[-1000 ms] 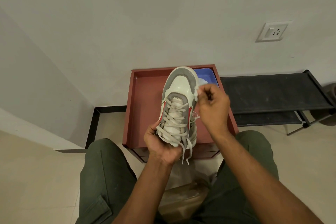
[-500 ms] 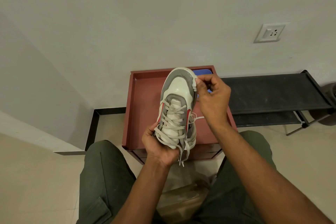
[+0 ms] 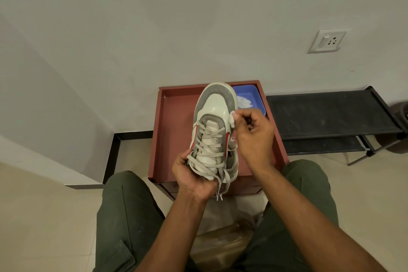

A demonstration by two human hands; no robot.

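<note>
1. Left hand [image 3: 194, 180] grips the heel end of the sneaker [image 3: 213, 117] from 7 o'clock, fingers curled round it.
2. Sneaker held above red-brown tray table [image 3: 174, 130], toe at 12 o'clock, laces loose.
3. Right hand [image 3: 254, 137] at 3 o'clock of sneaker, pinching small white wad [image 3: 232, 117] against its toe side.
4. Blue dish [image 3: 251, 90] holding white stuff at 1 o'clock of the toe; black rack [image 3: 320, 115] further out at 3 o'clock.

The white-and-grey leather sneaker [image 3: 213, 121] with red side stripes points toe-away, laces loose; a small white wad [image 3: 232, 117] presses its right flank.
</note>
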